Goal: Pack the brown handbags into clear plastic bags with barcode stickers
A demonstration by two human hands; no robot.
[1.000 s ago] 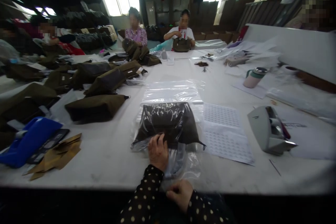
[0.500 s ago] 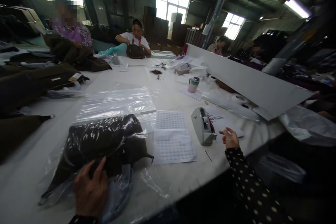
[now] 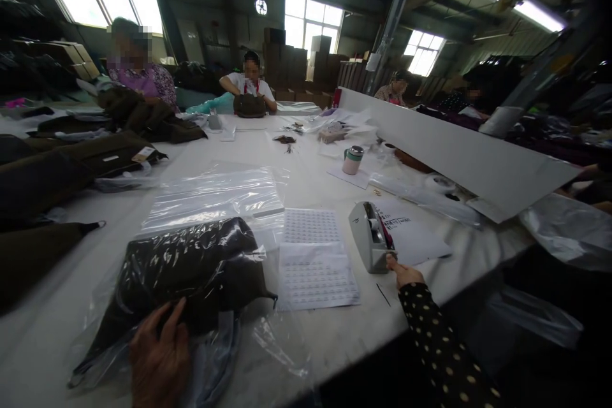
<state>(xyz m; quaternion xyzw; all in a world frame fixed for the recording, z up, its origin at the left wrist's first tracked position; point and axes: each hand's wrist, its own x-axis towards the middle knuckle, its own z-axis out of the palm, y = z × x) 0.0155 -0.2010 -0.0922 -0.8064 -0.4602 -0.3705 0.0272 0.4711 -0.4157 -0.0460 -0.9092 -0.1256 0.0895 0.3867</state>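
Steady the plastic-wrapped bag at eight o'clock, left hand spread; the right hand, pinch unclear, should pull squarely from the four-o'clock tape dispenser.

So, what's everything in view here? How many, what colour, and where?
wrapped bag: one, dark brown, in clear plastic, front left
plastic sleeves: uncounted stack, clear, just beyond it
printed sheets: count unclear, white, right of it
tape dispenser: one, grey, right of the sheets
handwritten paper: one, white, beside the dispenser
mug: one, pink and green, farther back
other bags: several, olive-brown, mostly left
table: one, white, underneath
board: one, white, far right edge
co-workers: at least four, varied clothing, background
windows: three, bright, back
left hand: one, bare, on the wrapped bag
right hand: one, dark dotted sleeve, at the dispenser
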